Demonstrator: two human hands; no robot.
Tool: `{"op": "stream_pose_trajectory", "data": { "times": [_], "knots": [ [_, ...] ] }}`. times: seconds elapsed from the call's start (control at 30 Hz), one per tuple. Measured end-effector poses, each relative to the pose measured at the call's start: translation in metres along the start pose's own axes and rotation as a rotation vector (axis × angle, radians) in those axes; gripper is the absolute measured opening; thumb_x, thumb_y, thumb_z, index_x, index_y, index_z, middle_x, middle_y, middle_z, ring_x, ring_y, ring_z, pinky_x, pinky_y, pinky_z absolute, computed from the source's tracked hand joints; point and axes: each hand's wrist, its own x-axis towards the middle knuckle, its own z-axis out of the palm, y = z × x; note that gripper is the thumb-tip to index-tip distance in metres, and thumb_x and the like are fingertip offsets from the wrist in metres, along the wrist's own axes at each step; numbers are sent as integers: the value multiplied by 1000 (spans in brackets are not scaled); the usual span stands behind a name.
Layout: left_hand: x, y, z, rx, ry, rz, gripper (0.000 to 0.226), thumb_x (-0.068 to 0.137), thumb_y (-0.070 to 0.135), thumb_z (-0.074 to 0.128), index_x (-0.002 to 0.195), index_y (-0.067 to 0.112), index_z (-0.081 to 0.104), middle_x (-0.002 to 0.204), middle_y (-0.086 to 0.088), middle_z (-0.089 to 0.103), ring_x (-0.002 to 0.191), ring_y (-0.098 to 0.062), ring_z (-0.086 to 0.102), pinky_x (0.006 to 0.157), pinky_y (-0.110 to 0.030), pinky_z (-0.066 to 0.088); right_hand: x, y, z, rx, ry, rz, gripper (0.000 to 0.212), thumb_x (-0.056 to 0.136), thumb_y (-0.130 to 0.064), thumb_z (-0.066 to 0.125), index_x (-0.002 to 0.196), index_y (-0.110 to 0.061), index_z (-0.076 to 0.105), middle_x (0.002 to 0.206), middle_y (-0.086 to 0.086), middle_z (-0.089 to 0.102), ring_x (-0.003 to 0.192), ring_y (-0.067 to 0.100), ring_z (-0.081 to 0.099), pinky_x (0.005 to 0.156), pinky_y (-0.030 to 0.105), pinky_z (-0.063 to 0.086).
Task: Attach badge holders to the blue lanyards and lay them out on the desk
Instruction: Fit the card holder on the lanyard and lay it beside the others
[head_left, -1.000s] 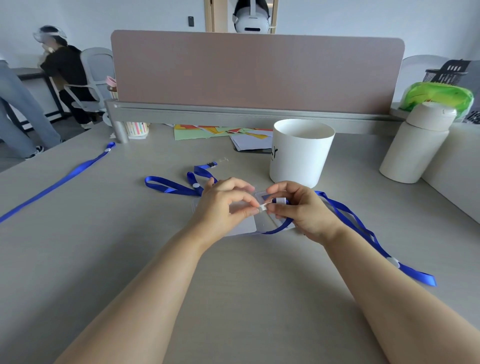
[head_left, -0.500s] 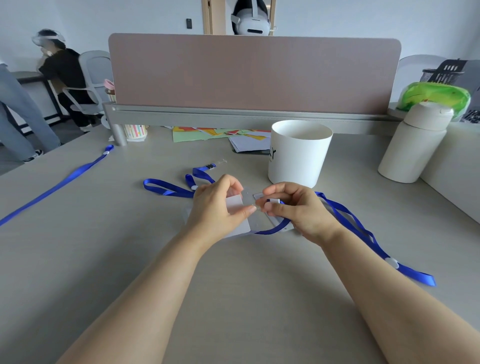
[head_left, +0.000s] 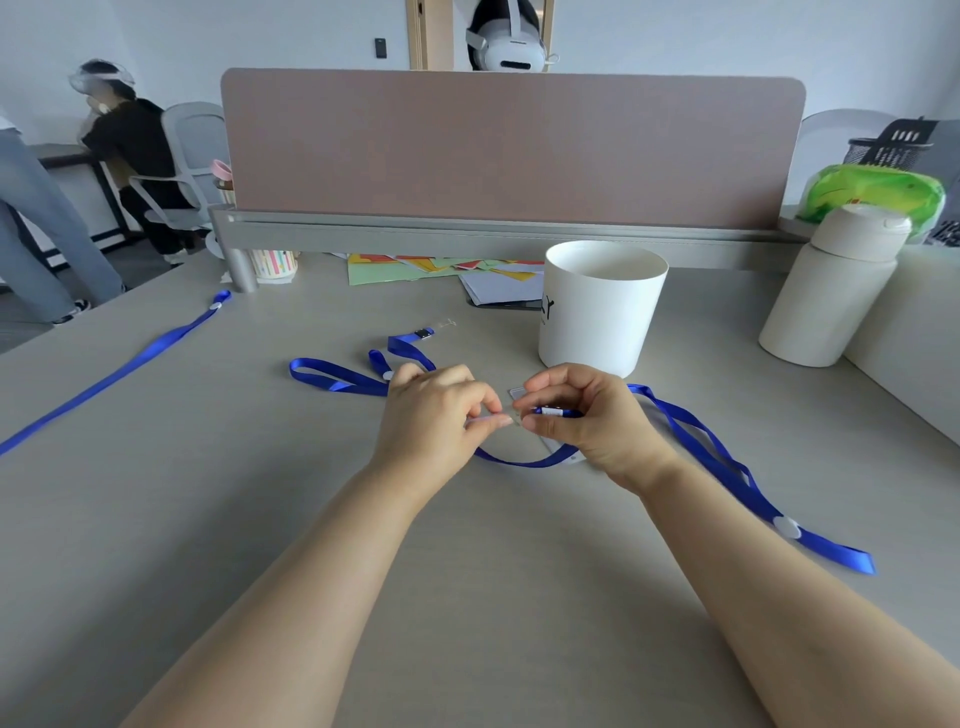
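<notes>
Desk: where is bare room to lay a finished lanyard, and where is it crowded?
Bare: the wide patch between the straight lanyard at left and the left forearm, and the near desk between both forearms. Crowded: the middle, with the looped lanyard and held lanyard, and the back by the white bucket, bottle and coloured papers.

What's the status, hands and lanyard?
Left hand pinches badge holder. Right hand pinches lanyard clip. Attachment unclear. Cup behind hands, not blocking.

Lanyard (head_left: 841, 555) blue, desk (head_left: 260, 519) grey, tub (head_left: 597, 322) white, bottle (head_left: 826, 301) cream, divider (head_left: 509, 150) mauve-brown, paper cup (head_left: 275, 265) w/ multicol. stripes.
</notes>
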Motion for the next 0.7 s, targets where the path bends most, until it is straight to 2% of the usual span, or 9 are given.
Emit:
{"op": "stream_pose_trajectory", "data": {
  "times": [0.17,0.27,0.4,0.53,0.7],
  "knots": [
    [1,-3,-2,47,6,67,24,72,45,60,72,24,72,67,8,67,54,-18,58,66,-28,23,-1,-1,1,-44,2,-24,25,71,5,73,89,-10,65,80,-3,75,86,16,69,92,38,53],
    [1,-3,-3,69,20,95,32,78,45,48,74,26,73,65,9,68,56,-20,57,66,-29,22,-1,-2,1,-55,20,-51,23,71,5,73,89,-6,65,83,2,74,89,22,69,92,40,53],
    [0,-2,-5,74,15,101,31,80,44,48,74,27,73,64,10,67,59,-20,56,68,-30,23,-1,-1,3,-66,41,-82,22,71,5,73,90,-3,64,84,7,74,91,35,66,91,48,51],
    [0,0,-7,56,-7,113,30,82,44,48,73,28,72,65,10,67,61,-20,56,70,-30,24,-1,0,4,-81,63,-113,21,70,3,75,85,-9,65,75,-3,74,87,43,63,86,53,48],
    [1,-2,-9,70,-13,110,32,83,45,47,72,28,72,65,9,66,62,-21,57,70,-31,24,-1,-1,6,-88,69,-120,23,69,3,75,85,-11,65,71,-11,74,85,33,68,87,52,51]
  ]
}}
